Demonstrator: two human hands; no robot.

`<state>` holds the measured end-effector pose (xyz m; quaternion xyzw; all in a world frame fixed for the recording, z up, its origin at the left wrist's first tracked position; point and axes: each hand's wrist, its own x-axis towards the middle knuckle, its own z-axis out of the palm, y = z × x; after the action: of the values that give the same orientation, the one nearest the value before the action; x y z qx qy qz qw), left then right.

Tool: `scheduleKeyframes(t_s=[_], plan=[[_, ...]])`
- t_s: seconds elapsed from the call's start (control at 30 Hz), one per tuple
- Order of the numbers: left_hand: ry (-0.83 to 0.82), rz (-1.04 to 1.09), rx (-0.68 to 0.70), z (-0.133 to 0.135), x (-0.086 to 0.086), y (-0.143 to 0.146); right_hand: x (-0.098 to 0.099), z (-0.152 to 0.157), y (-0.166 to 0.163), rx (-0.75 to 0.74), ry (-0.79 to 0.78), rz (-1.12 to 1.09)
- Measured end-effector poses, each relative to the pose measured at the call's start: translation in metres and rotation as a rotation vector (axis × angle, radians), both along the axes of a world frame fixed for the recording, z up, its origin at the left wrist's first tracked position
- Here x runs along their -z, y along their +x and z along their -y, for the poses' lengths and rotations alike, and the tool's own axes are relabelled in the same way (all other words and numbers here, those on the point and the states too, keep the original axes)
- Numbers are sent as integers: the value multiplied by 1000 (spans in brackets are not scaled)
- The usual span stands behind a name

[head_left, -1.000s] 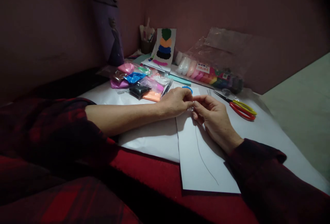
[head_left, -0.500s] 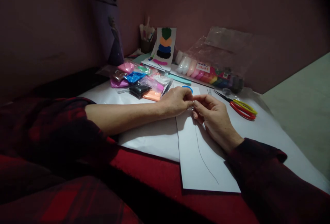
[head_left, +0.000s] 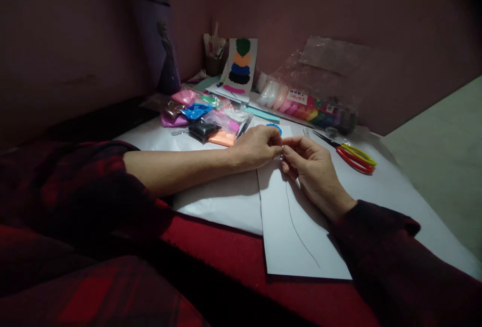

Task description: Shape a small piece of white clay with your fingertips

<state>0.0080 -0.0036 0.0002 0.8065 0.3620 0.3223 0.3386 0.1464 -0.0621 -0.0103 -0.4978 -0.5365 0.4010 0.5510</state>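
Over a white sheet of paper (head_left: 289,236), my left hand (head_left: 256,147) and my right hand (head_left: 311,166) meet with their fingertips pinched together. Between the fingertips shows a tiny pale, shiny bit, too small to name; the fingers cover most of it. A thin curved line (head_left: 295,226) runs down the paper below my right hand. Just behind my fingers, at the top of the sheet, a blue scalloped patch (head_left: 274,128) is partly hidden by my left hand.
Left of my hands lie several bags of coloured clay (head_left: 199,113). Scissors (head_left: 352,156) with red and yellow handles rest at the right. Behind stand a card with coloured shapes (head_left: 241,68), a clear pack of coloured clay (head_left: 301,103), a brush cup (head_left: 214,63) and a purple bottle (head_left: 156,35).
Both hands keep the same pinch in nearly the same place. Only a very slight shift of the view shows.
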Motion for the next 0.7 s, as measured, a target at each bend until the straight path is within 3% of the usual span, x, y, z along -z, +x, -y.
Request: scheduleKeyframes(t_s=[0.7], plan=[[-21, 7, 7, 0, -1, 0, -1, 3, 0, -7, -15, 1]])
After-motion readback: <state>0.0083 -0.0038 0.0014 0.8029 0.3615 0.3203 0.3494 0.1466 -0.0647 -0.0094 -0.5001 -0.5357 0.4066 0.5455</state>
